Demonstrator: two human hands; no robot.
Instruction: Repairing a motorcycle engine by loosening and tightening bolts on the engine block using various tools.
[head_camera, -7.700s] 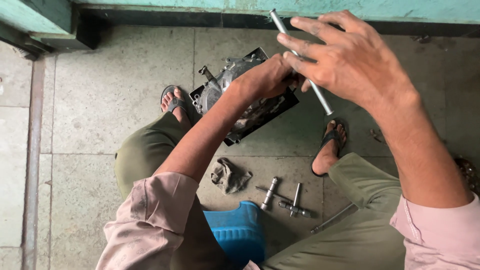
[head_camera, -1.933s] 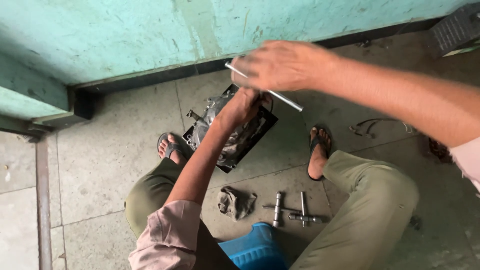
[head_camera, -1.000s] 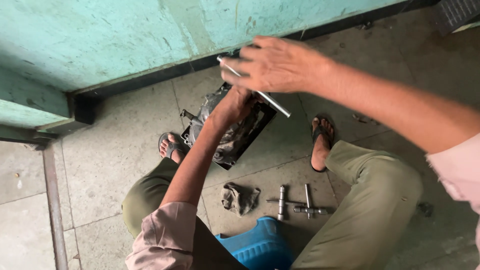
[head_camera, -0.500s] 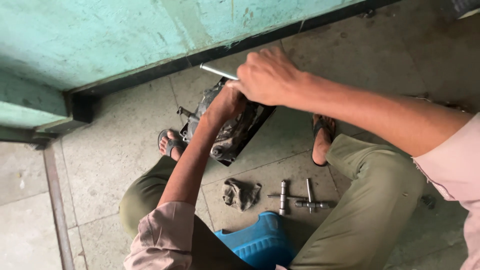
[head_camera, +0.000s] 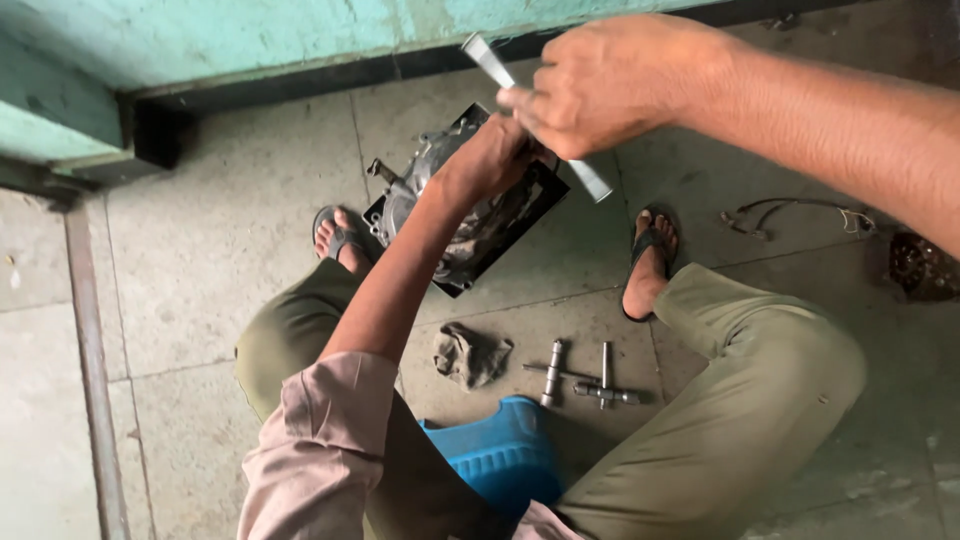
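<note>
Head view: you're mid-way working on the greasy engine cover (head_camera: 470, 215), which sits on a dark tray (head_camera: 545, 195) between your feet. Your left hand (head_camera: 485, 160) presses down on it, grip unclear. Your right hand (head_camera: 610, 80), raised, clenches the metal rod (head_camera: 590, 180); next calls for lining it up carefully.

packages: none seen | labels: none seen | signs: none on the green wall (head_camera: 250, 40) | screens: none | note: the dark round thing (head_camera: 920, 265) at the right edge is cut off and too blurry, so it may carry a small mark I cannot make out
</note>
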